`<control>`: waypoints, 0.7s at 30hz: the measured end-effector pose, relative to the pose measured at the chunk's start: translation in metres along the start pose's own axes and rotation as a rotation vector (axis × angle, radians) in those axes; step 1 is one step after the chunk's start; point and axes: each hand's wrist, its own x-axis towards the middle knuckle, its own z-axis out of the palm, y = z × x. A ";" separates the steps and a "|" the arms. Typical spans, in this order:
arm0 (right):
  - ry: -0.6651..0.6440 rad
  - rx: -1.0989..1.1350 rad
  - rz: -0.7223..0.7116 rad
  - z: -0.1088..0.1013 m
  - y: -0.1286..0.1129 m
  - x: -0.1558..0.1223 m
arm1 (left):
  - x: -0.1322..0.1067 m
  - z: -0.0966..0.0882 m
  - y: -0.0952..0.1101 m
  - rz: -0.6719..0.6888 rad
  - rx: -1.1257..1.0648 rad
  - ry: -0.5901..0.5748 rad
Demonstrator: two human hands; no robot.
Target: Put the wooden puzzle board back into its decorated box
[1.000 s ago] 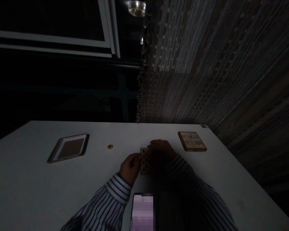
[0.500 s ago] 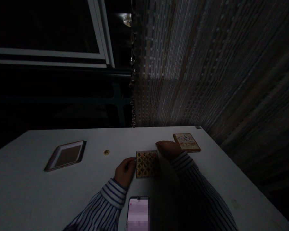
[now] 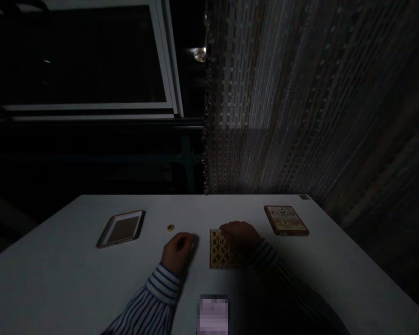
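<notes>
Dim light is shown in the head-worn camera's view, where a white-framed window (image 3: pixel 165 60) is set at the upper left and a curtain of hanging strings (image 3: pixel 258 93) is draped at the upper right. Below them, a white table (image 3: pixel 56 279) is seen from its near side.

Near the middle, slightly to the right, a square block of round discs (image 3: pixel 222 250) is laid flat, its dark-marked faces turned up. It seems to be placed squarely before the person so that the rows can be reached and read by either side. Its right part is covered by the right hand (image 3: pixel 242 235), palm down with fingers bent; whether any disc is gripped cannot be told. Perhaps the block is being steadied or its edge felt.

To the left, separated from the block by a strip of table, the left hand (image 3: pixel 176 251) is held with thumb and fingers curled close together. Whether anything small is pinched there cannot be told. Just beyond it, a loose disc (image 3: pixel 170 228) is set flat, apart from the block.

Farther left, a shallow open tray (image 3: pixel 124 230) is laid flat. On the far right, a box with a printed top (image 3: pixel 287 219) is placed face up. Both are probably kept to the sides to leave elbow room. At the bottom edge, a pale blurred rectangle (image 3: pixel 212 316), possibly a phone, is partly cut off. Striped sleeves (image 3: pixel 162 286) are worn over both wrists.
</notes>
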 end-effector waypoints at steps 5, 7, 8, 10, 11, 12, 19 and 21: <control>-0.020 -0.033 -0.034 0.006 -0.010 0.002 | 0.016 -0.019 -0.017 0.027 0.143 0.118; -0.034 -0.037 -0.047 0.008 -0.010 0.002 | 0.022 -0.025 -0.024 0.021 0.213 0.148; -0.038 -0.043 -0.049 0.010 -0.010 0.002 | 0.024 -0.027 -0.027 0.025 0.254 0.167; -0.045 -0.058 -0.056 0.013 -0.008 0.003 | 0.028 -0.031 -0.034 0.055 0.356 0.200; -0.048 -0.059 -0.063 0.015 -0.007 0.003 | 0.029 -0.032 -0.037 0.076 0.408 0.219; -0.054 -0.053 -0.070 0.017 -0.005 0.004 | 0.030 -0.033 -0.040 0.092 0.454 0.235; -0.038 -0.003 -0.056 0.022 -0.003 0.001 | 0.033 -0.035 -0.053 0.043 0.633 0.198; -0.043 0.009 -0.060 0.023 -0.003 0.001 | 0.035 -0.034 -0.054 0.015 0.658 0.190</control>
